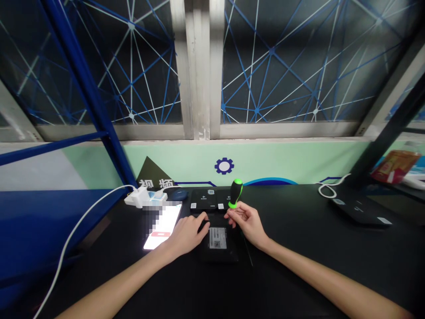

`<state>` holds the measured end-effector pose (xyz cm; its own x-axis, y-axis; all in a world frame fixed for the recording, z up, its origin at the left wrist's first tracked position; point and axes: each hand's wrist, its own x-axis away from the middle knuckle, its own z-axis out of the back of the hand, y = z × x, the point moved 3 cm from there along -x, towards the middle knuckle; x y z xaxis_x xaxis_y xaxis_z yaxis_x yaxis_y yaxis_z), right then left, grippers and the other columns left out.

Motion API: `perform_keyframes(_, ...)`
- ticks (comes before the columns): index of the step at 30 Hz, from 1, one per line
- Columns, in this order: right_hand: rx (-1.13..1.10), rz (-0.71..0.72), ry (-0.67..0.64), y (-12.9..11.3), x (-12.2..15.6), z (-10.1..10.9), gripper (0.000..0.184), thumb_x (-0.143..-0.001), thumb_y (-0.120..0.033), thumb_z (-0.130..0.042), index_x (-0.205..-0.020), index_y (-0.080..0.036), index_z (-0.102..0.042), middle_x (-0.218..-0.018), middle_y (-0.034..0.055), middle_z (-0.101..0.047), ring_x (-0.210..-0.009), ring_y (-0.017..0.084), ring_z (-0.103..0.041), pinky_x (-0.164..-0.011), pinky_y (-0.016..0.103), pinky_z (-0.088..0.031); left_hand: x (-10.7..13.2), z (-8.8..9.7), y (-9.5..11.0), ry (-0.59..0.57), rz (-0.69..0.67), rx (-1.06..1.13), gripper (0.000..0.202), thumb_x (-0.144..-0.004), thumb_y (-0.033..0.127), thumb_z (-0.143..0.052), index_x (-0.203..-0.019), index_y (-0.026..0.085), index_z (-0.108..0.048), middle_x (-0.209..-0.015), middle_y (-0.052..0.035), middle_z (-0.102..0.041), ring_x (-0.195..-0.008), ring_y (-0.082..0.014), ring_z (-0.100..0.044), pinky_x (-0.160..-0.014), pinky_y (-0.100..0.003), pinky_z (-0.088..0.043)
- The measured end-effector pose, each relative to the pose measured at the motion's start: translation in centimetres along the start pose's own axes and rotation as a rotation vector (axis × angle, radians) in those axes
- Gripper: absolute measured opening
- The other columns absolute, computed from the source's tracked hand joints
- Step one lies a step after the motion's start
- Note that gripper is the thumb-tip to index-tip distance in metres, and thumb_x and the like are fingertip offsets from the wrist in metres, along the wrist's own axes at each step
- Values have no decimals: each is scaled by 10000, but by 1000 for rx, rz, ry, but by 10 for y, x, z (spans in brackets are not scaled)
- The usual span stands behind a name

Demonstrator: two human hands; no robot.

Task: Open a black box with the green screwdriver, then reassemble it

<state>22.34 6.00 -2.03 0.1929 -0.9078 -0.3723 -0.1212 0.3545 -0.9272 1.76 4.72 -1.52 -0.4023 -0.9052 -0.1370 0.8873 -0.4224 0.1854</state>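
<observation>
The right hand (244,220) pinches the low end of a screwdriver (237,193), its rounded, glossy black-and-green grip nearly upright past the black box's (219,255) far right corner. The left hand (191,230) bends over the box's far left edge; whether it grips anything is unclear. The box is flat, smooth and squarish, bearing a pale label (218,238). Left of it glows a phone (164,226); beyond lie matte black cases (203,200).

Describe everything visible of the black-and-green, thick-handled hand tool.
The black-and-green hand tool stands nearly upright, tilted slightly, handle up. Its rounded handle, plastic or rubber by its look, is mostly black with a bright green top, side streak and collar. The right hand's fingers pinch it around the collar. Its lower end can't be made out.
</observation>
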Motion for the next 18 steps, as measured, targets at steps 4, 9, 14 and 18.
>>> perform_keyframes(4, 71, 50, -37, -3, 2, -2, 257, -907, -419, -628, -901, -166, -673, -829, 69, -708, -582, 119, -570, -528, 245, -483, 1, 2, 1, 3, -9, 7, 277, -1010, 416, -338, -1044, 250, -557, -733, -25, -665, -668, -233, -661, -596, -264, -382)
perform_keyframes(9, 83, 44, -46, -3, 1, 0, 303, -913, -452, -605, -962, -167, -696, -820, 56, -677, -571, 117, -561, -533, 255, -496, 0, 2, 1, -4, -2, 25, 303, -1011, 425, -329, -1048, 240, -567, -738, -30, -667, -673, -228, -666, -597, -267, -398)
perform_keyframes(14, 26, 4, -16, -6, 0, 0, 261, -839, -424, -711, -830, -177, -628, -745, 33, -677, -577, 124, -584, -544, 249, -493, 0, 2, 1, -8, 2, 21, 322, -1008, 431, -325, -1082, 236, -570, -763, -43, -679, -701, -242, -672, -636, -282, -424)
perform_keyframes(18, -4, 9, -2, -10, 0, -1, 263, -845, -410, -710, -784, -182, -593, -756, 43, -703, -580, 120, -577, -555, 245, -482, 0, 2, 1, -1, -12, 19, 324, -1013, 435, -313, -1077, 241, -565, -743, -34, -671, -675, -244, -664, -606, -283, -404)
